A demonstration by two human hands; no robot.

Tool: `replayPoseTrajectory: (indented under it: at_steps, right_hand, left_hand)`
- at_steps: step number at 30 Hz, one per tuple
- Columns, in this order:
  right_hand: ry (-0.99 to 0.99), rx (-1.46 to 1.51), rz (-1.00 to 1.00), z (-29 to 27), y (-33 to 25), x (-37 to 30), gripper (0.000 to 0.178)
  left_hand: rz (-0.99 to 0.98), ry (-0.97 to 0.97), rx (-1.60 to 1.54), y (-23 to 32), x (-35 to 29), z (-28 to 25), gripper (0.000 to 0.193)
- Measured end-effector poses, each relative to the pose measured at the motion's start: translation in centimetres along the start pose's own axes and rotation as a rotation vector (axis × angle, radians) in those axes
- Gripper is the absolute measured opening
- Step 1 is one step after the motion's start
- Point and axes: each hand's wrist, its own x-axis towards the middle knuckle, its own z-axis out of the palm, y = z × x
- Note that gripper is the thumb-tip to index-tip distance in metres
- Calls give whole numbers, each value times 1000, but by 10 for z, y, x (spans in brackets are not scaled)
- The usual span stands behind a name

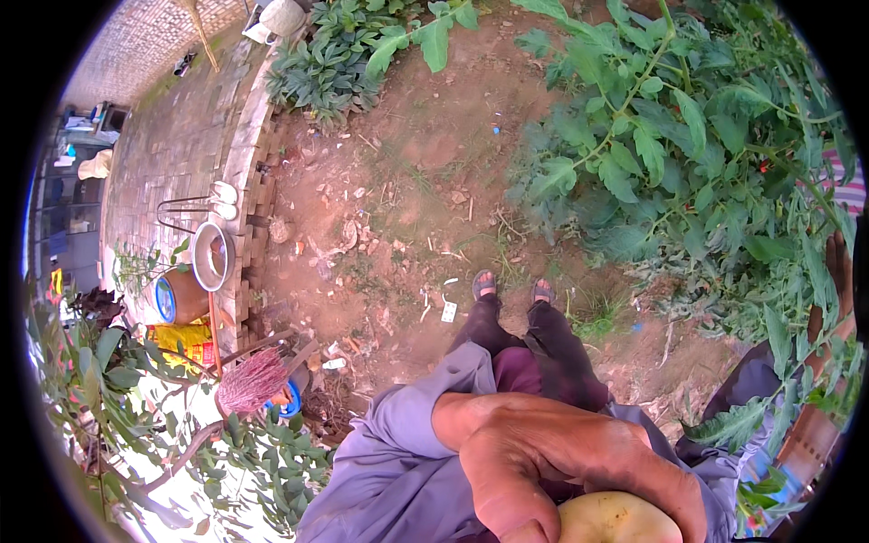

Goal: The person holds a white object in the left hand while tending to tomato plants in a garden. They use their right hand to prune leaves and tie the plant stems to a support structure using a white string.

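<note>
Close to the camera at the lower edge, my left hand [570,452] reaches across from a grey sleeve [398,434]. Its thumb and fingers are closed round a pale yellow-green tomato [620,520], whose lower part the frame cuts off. Over at the right rim, my right hand [839,271] seems to be among tall tomato plants [625,136]. Leaves and the picture's edge hide most of it, so its fingers cannot be made out.
Bare soil [398,154] with small litter lies before my sandalled feet [486,286]. A brick-edged paved path [172,154] runs along the left. Beside it are a metal bowl [213,256], a blue-topped pot [181,297], a yellow bag [186,342] and a reddish broom head [253,380].
</note>
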Motion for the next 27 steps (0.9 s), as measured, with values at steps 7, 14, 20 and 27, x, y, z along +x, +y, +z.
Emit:
replayPoseTrajectory:
  at_steps: [7, 14, 20, 27]
  right_hand:
    - [-30, 1, -17, 7, 2, 24, 39]
    - [-61, -6, 4, 8, 15, 46, 39]
    - [-111, -4, 34, 23, 26, 72, 39]
    - [-166, -13, 138, 42, 39, 93, 39]
  left_hand:
    - [-494, 375, -2, 50, 4, -6, 105]
    - [-427, 407, 263, 50, -19, -27, 97]
    - [-270, 403, 256, 55, -43, -50, 87]
    - [-204, 508, 201, 62, -59, -53, 75]
